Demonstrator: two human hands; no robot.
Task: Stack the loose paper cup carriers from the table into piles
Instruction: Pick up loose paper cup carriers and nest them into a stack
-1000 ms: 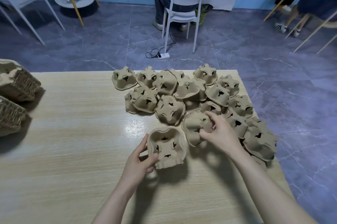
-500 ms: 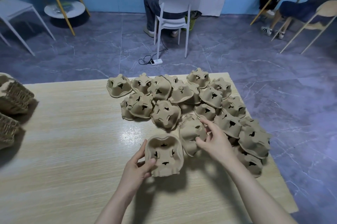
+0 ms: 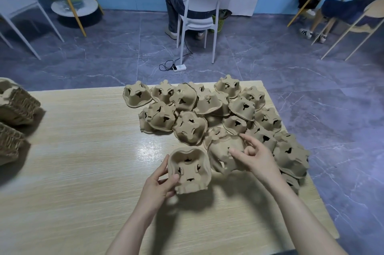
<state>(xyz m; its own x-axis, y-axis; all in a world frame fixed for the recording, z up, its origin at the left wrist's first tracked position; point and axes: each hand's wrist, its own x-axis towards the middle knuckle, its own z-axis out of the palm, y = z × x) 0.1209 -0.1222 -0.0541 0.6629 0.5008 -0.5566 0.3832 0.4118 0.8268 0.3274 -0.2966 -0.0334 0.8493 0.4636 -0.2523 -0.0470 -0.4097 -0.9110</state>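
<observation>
Several loose brown pulp cup carriers (image 3: 209,109) lie in a heap on the right half of the wooden table (image 3: 83,151). My left hand (image 3: 160,184) grips one carrier (image 3: 190,169) by its left rim, hollow side up, just above the table. My right hand (image 3: 255,157) pinches a second carrier (image 3: 224,155) at the heap's near edge, tilted and lifted a little, right beside the first one.
Two finished piles of carriers (image 3: 14,117) stand at the table's left edge. Beyond the far edge a person sits on a white chair (image 3: 199,18), with a power strip (image 3: 179,67) on the floor. The table's right edge runs close behind the heap.
My right hand has tipped its carrier up and drawn it toward the carrier in my left hand. The left hand has kept its hold in nearly the same place.
</observation>
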